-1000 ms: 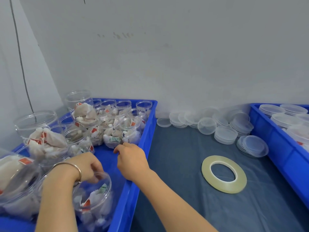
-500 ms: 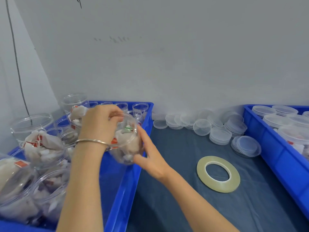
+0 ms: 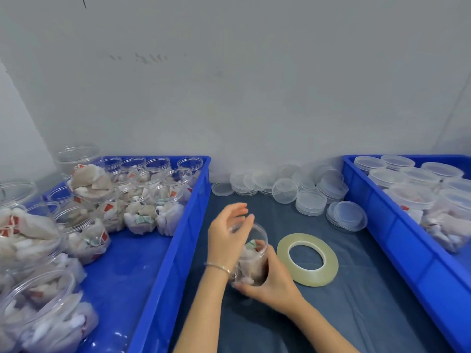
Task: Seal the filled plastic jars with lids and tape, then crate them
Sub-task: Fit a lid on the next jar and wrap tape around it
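Head view: clear round plastic jar filled w/ pale sachets, no lid on it, sits upright or nearly so over the dark blue-grey desk, between the two crates. Can't tell if its base touches the desk. Right hand cups jar's lower half from the near-right side, fingers wrapped under and clamped on it. Left hand is at jar's mouth on the left side, fingers spread apart and loosely curved, palm touching rim; thin silver bangle on that wrist.

Just right of jar: flat ring-shaped roll of clear yellowish tape lying on the desk, not touching jar. Beyond jar, along grey wall: loose heap of clear round plastic lids, some stacked, some leaning. Left of jar: open blue plastic crate w/ more filled, lidless jars packed at its far end and near-left corner, bare blue floor between. Well right of jar: second blue plastic crate holding jars w/ lids on.
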